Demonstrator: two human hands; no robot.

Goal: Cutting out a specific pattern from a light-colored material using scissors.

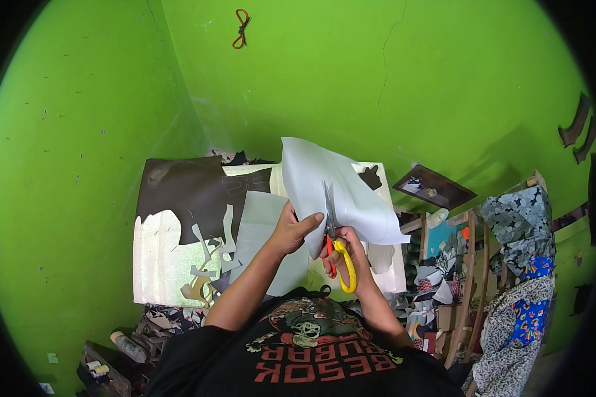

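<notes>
My left hand pinches the near left edge of a large white sheet, thumb on top. The sheet is held up over the table and curls at its edges; its material I cannot make out. A pair of scissors with yellow and orange handles is in my right hand. Its blades point away from me and lie parted at the sheet, close to my left thumb. On the table below are a pale grey sheet and a dark brown sheet with a cut-out edge.
Pale offcuts lie on the light tabletop. A framed brown panel is at the green wall. To the right, a wooden rack stands beside scraps and patterned cloth. Thread spools sit at lower left.
</notes>
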